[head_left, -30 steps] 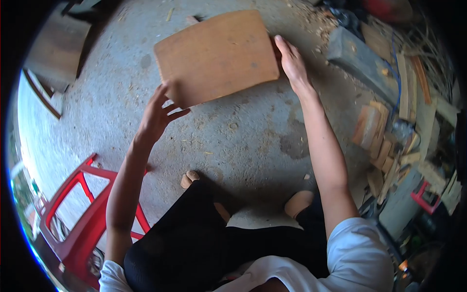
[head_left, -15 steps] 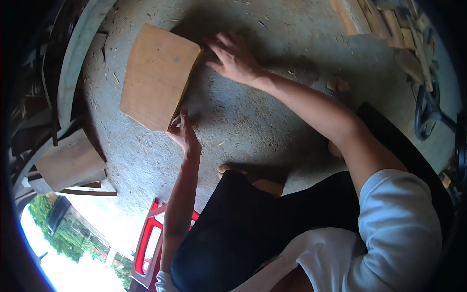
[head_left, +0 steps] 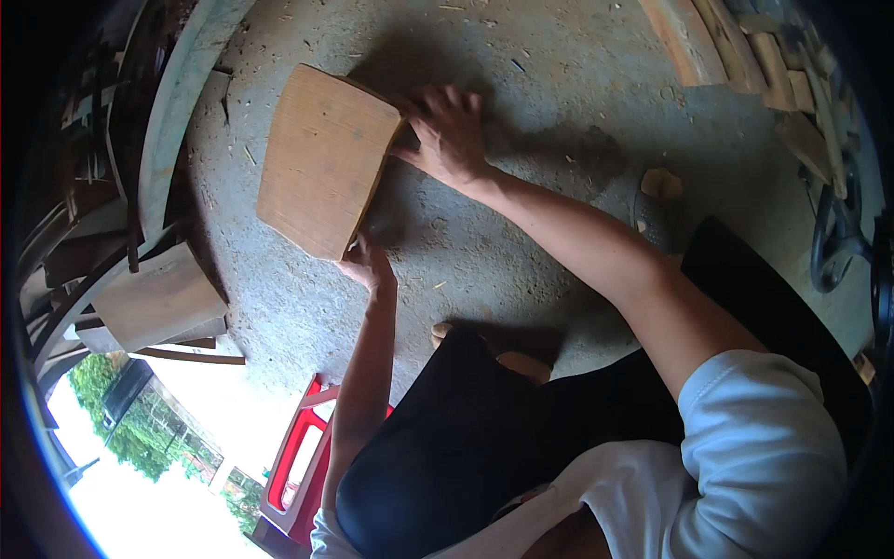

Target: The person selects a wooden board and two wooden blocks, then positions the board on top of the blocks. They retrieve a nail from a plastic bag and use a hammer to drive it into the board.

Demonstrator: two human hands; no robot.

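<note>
A tan wooden board (head_left: pixel 326 163) with slightly curved edges is held up over the concrete floor, its broad face toward me. My left hand (head_left: pixel 371 265) is closed on its lower corner, some fingers hidden behind the wood. At the upper right corner, my right hand (head_left: pixel 449 138) takes hold of the edge between thumb and fingers; its fingertips are partly out of sight.
Curved and flat wood pieces (head_left: pixel 158 293) are stacked at the left. More timber offcuts (head_left: pixel 768 70) lie at the upper right, near a dark curved metal part (head_left: pixel 838 242). A red plastic stool (head_left: pixel 296 456) stands beside my left arm.
My right hand has closed in on the board's upper right corner and now grips it. My left hand keeps its hold on the lower corner. The whole view has shifted slightly.
</note>
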